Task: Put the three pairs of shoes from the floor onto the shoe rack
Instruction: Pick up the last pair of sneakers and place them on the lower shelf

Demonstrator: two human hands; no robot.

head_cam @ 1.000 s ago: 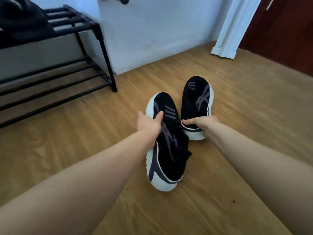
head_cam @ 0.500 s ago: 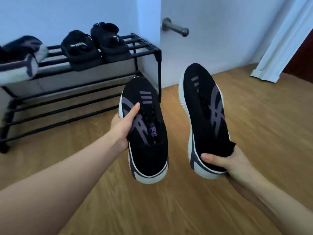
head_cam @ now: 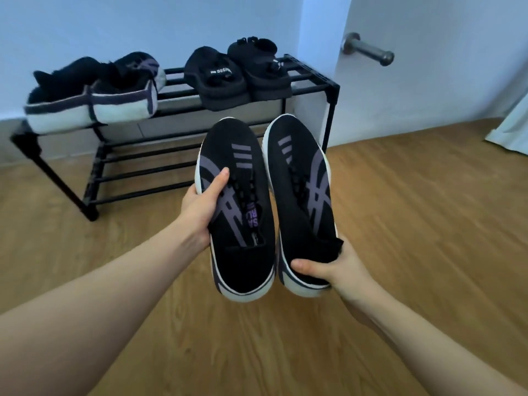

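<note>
This is a home, near a door. A shoe rack (head_cam: 308,81) stands by the wall (head_cam: 114,24) on a wood floor (head_cam: 428,224).

Held sneakers (head_cam: 237,212): matt black knit cloth, smooth white rubbery soles | shoe rack (head_cam: 310,81): matt black metal bars | floor (head_cam: 414,224): smooth wood-grain | door handle (head_cam: 368,51): brushed metal

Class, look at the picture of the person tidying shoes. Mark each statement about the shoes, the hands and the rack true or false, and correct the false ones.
1. Each hand holds one black sneaker. True: left hand holds the left sneaker, right hand the right sneaker.
2. The shoe rack's top shelf is bare. False: two pairs sit there.
3. The held sneakers rest on the floor. False: they are lifted.
4. The rack's lower shelf holds no shoes. True.
</note>
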